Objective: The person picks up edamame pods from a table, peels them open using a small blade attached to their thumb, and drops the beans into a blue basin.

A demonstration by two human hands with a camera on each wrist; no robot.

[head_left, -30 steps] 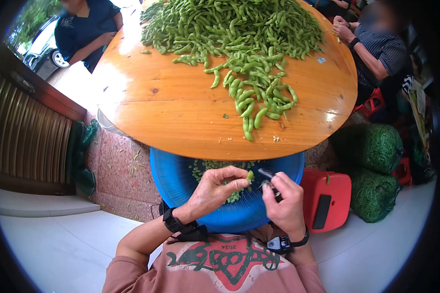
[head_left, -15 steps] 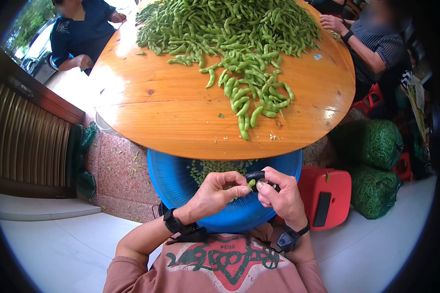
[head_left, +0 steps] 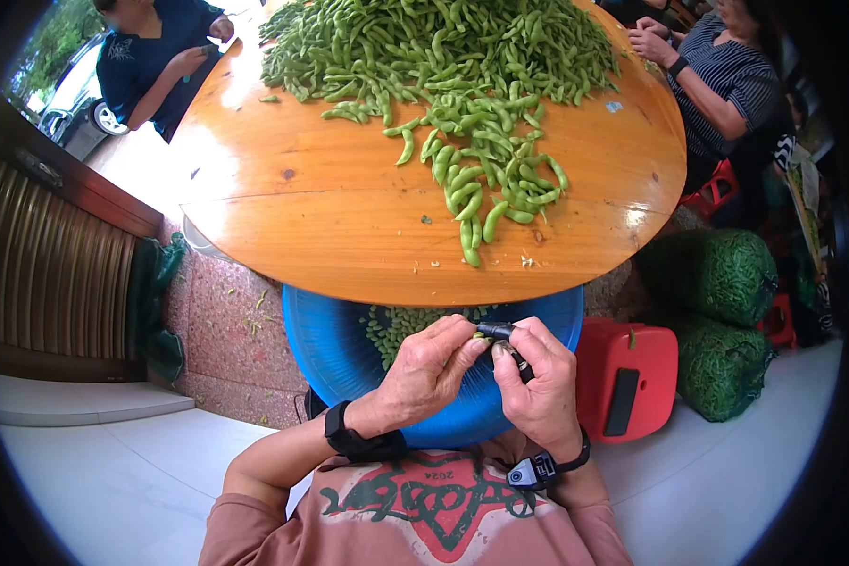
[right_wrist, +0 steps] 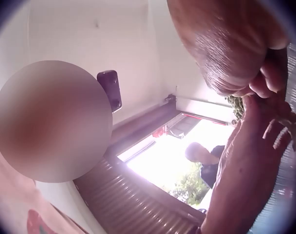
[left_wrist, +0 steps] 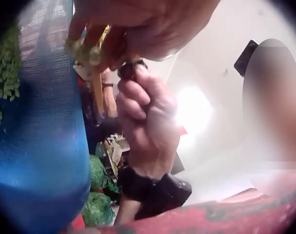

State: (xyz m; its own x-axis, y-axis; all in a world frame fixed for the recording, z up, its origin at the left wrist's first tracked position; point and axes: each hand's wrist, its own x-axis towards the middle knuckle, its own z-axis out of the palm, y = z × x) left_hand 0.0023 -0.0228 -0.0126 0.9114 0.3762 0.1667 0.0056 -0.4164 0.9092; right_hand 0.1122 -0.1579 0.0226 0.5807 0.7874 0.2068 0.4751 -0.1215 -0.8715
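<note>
Both my hands meet over a blue basin [head_left: 325, 377] with shelled green beans [head_left: 382, 338] in it. My left hand [head_left: 423, 366] pinches a green soybean pod [head_left: 482, 336], mostly hidden by fingers. A black hand tool [head_left: 497, 329] is gripped in my right hand [head_left: 542, 389], its tip right at the pod; its exact kind I cannot tell. In the left wrist view the right hand [left_wrist: 150, 105] is curled below the left hand [left_wrist: 153, 24]. The right wrist view has the left hand [right_wrist: 257, 139] close under the right hand [right_wrist: 236, 46].
A wooden table [head_left: 349, 226] ahead bears a large heap of soybean pods [head_left: 443, 57]. Right of the basin stands a red plastic stool [head_left: 646, 377], with green net sacks [head_left: 717, 368] beyond. One person [head_left: 165, 57] is at the table's left, another [head_left: 726, 85] at its right.
My hands have come together, bringing the tool's tip to the pod. The left hand has rolled over and now covers most of the pod.
</note>
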